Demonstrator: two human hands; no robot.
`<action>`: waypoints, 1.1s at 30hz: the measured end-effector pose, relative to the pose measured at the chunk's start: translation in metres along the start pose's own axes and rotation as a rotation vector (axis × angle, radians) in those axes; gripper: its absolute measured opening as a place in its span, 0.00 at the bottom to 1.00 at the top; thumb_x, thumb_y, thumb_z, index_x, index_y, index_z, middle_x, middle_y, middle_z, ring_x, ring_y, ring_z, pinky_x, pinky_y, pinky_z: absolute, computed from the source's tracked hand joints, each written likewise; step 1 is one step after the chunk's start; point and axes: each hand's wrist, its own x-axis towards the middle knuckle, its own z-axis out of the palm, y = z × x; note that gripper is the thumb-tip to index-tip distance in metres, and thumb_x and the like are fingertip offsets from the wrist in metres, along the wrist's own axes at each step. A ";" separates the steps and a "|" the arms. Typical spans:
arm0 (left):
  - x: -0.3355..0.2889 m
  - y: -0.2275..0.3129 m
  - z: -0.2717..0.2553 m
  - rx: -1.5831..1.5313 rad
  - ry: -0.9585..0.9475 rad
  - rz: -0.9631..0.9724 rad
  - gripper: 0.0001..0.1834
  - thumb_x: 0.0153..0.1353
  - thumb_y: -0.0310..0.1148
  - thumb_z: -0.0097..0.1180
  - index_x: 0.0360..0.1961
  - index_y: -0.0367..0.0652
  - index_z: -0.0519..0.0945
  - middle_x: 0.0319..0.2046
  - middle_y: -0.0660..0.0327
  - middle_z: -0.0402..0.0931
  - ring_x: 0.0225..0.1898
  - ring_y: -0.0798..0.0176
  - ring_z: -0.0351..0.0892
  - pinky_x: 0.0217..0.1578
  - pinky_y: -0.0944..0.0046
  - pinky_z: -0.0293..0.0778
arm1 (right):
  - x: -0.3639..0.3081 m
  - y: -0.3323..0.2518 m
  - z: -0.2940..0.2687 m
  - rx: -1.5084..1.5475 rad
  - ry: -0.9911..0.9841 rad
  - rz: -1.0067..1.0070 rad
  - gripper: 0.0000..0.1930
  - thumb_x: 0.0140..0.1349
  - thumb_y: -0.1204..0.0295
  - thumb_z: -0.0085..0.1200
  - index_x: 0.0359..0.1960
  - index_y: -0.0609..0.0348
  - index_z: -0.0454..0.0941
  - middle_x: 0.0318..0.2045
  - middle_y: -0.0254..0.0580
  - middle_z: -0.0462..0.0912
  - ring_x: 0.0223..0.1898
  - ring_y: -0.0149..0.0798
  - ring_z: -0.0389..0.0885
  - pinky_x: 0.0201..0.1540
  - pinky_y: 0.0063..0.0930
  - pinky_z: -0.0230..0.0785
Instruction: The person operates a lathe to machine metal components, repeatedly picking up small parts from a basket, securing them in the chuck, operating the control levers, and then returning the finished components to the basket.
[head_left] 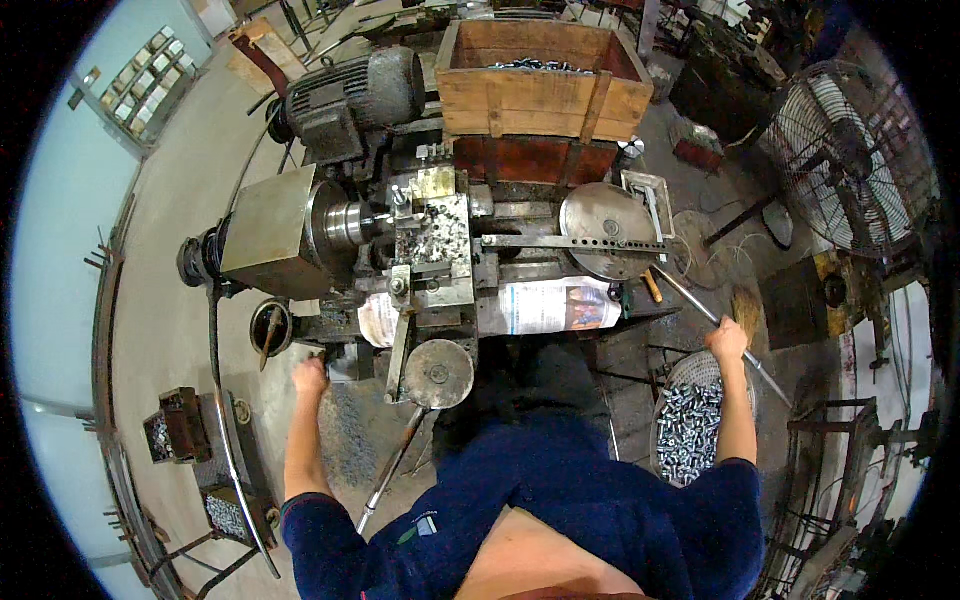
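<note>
toward eight o'clock from centre, what the left hand (pixel 311 375) touches is too small to tell. at three, the right hand (pixel 728 338) covers a stretch of metal rod (pixel 690 292); at four, the right forearm (pixel 737 415) hides part of a basket (pixel 700 370). between twelve and one, a wooden crate (pixel 540 108) hides its own bottom.

There were two bare hands (pixel 728 340), one grey finned motor (pixel 372 90), one black wire-caged fan (pixel 848 150) and one pale oval basket (pixel 698 371).
</note>
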 end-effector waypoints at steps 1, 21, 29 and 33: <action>0.017 0.018 -0.041 0.087 -0.146 0.092 0.09 0.50 0.35 0.52 0.34 0.51 0.76 0.30 0.56 0.78 0.32 0.53 0.79 0.33 0.50 0.73 | -0.011 0.013 0.017 -0.019 0.062 0.002 0.12 0.42 0.66 0.54 0.26 0.60 0.75 0.29 0.54 0.80 0.34 0.52 0.80 0.38 0.39 0.72; -0.050 -0.006 0.001 -0.795 -0.292 -0.498 0.20 0.48 0.36 0.58 0.42 0.37 0.77 0.20 0.51 0.79 0.21 0.58 0.80 0.30 0.60 0.75 | -0.168 -0.068 0.003 0.378 -0.148 -0.091 0.17 0.33 0.64 0.54 0.26 0.62 0.72 0.20 0.57 0.77 0.26 0.58 0.77 0.30 0.46 0.70; -0.007 0.024 -0.057 -0.445 -0.057 -0.215 0.22 0.49 0.38 0.57 0.45 0.41 0.76 0.37 0.47 0.77 0.40 0.48 0.77 0.41 0.55 0.72 | -0.108 -0.017 0.013 0.064 -0.164 -0.005 0.16 0.35 0.58 0.54 0.23 0.56 0.79 0.26 0.52 0.80 0.31 0.51 0.80 0.35 0.40 0.72; 0.001 0.024 -0.042 -0.243 -0.195 -0.077 0.23 0.51 0.46 0.56 0.45 0.44 0.74 0.36 0.50 0.77 0.39 0.48 0.77 0.39 0.53 0.72 | -0.037 0.000 -0.012 -0.072 -0.141 0.106 0.15 0.42 0.60 0.54 0.26 0.59 0.80 0.31 0.50 0.81 0.35 0.49 0.81 0.39 0.39 0.73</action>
